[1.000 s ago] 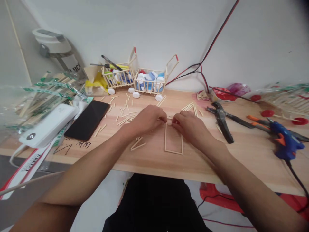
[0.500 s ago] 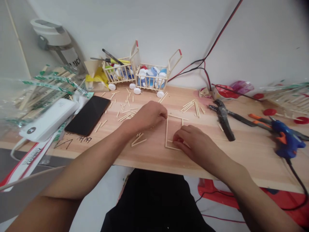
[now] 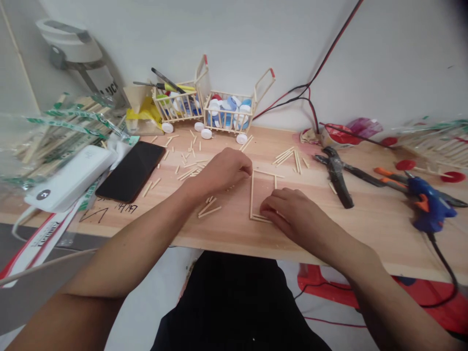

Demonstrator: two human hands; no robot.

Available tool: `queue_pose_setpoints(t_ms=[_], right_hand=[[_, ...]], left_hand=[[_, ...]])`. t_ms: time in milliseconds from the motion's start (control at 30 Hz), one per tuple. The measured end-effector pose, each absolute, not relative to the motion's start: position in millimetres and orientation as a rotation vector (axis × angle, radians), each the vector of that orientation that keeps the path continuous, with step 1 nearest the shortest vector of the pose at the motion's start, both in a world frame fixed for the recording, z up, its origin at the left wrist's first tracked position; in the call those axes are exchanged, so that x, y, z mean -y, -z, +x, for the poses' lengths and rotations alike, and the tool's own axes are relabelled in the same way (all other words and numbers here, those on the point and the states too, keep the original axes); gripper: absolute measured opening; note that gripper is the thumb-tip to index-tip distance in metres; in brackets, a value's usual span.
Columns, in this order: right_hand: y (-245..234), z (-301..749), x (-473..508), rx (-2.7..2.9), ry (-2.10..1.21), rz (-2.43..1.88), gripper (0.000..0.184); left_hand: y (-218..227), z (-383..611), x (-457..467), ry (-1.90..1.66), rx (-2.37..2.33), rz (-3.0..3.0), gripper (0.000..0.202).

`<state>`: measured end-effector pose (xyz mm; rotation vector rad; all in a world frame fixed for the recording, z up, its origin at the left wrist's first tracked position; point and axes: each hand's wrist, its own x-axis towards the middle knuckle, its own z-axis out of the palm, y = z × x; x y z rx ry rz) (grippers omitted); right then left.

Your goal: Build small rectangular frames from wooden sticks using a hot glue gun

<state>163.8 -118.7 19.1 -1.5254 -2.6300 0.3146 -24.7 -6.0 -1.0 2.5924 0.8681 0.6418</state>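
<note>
A rectangle of thin wooden sticks point(image 3: 252, 200) lies flat on the wooden table, its right part hidden by my right hand. My left hand point(image 3: 232, 168) is closed, thumb and fingers pinched at the rectangle's upper left corner, against the long left stick. Over the lower right of the rectangle, my right hand point(image 3: 283, 207) has its fingertips pinched on a short wooden stick point(image 3: 259, 215). This stick lies close along the bottom stick point(image 3: 258, 219). Several loose cut sticks point(image 3: 210, 211) are scattered around my left forearm.
Two small stick-built carts point(image 3: 228, 114) with bottle caps stand by the wall. A phone point(image 3: 130, 171), a white power bank point(image 3: 69, 180) and bagged sticks point(image 3: 66, 131) lie left. On the right are black-handled cutters point(image 3: 340, 183), a blue glue gun point(image 3: 429, 202) and another stick pack point(image 3: 438, 146).
My right hand has brought the short stick down nearer the bottom stick of the rectangle. My left hand stays at the upper left corner. The view has shifted slightly.
</note>
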Motion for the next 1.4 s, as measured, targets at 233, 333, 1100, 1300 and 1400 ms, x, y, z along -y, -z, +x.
queue_pose_setpoints(t_ms=[233, 333, 1100, 1300, 1400], right_hand=[[-26.9, 200.6, 127.0, 2.358, -0.232, -1.497, 0.018], [-21.1, 200.8, 140.3, 2.345, -0.273, -1.448, 0.019], [6.0, 179.8, 177.1, 2.437, -0.024, -1.472, 0.028], [-0.5, 176.3, 162.1, 2.329, 0.015, -1.477, 0.019], [-6.9, 170.2, 147.3, 2.451, 0.051, -1.472, 0.022]], left_hand=[[-6.0, -24.3, 9.9, -0.67, -0.919, 2.583, 0.019], [-7.0, -23.8, 10.5, -0.643, -0.916, 2.59, 0.019], [-17.7, -19.0, 32.1, -0.267, -0.628, 2.511, 0.01], [-21.2, -18.6, 33.8, -0.228, -0.643, 2.491, 0.009], [-20.6, -18.9, 33.5, -0.242, -0.641, 2.493, 0.009]])
